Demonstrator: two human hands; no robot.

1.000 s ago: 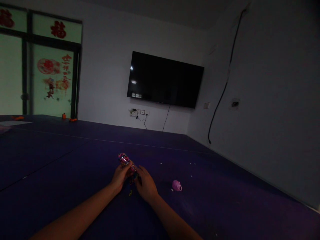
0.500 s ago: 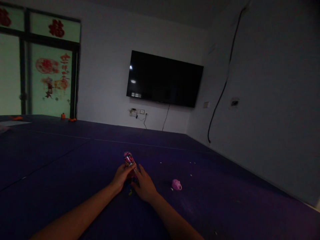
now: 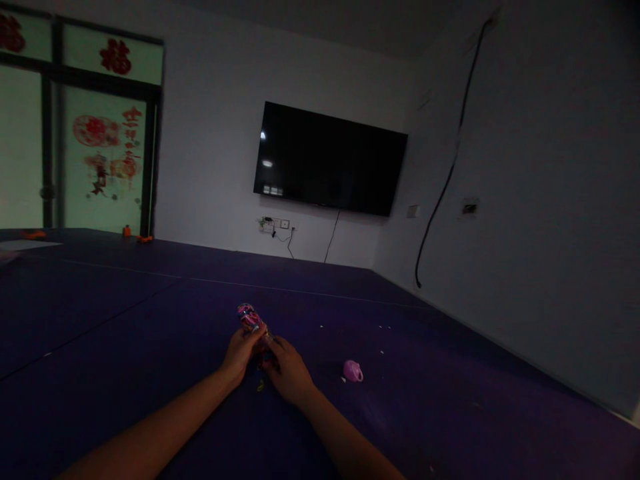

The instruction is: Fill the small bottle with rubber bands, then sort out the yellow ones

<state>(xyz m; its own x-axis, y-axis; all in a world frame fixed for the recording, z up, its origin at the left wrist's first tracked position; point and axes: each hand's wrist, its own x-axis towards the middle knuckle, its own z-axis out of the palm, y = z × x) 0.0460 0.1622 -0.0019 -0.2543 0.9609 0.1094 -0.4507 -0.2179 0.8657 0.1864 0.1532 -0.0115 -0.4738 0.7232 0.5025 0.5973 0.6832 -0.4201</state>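
Head view has both your hands near the lower middle of the frame, together on a shiny, multicoloured object (image 3: 249, 316). Its rounded upper end pokes out beyond your fingers and leans toward the upper left, tilted over the purple surface (image 3: 200, 413). Your left hand (image 3: 239, 355) has its grip closed around the object's middle, thumb laid across it. Your right hand (image 3: 292, 375) meets the lower part from the other side, fingers bent against it; you can't tell how far that grip is closed, because the lower end is dark and partly hidden.

Just below your hands, a small yellow piece (image 3: 260, 385) lies on the surface. Right of your right hand, and apart from it, sits a pink item (image 3: 352, 371) with a loop on its right side; a white scrap (image 3: 343, 379) lies close beside it. Farther off, a black television (image 3: 330, 160) hangs on the wall at upper centre, and small orange things (image 3: 127, 231) stand near the door (image 3: 103, 157) at left.
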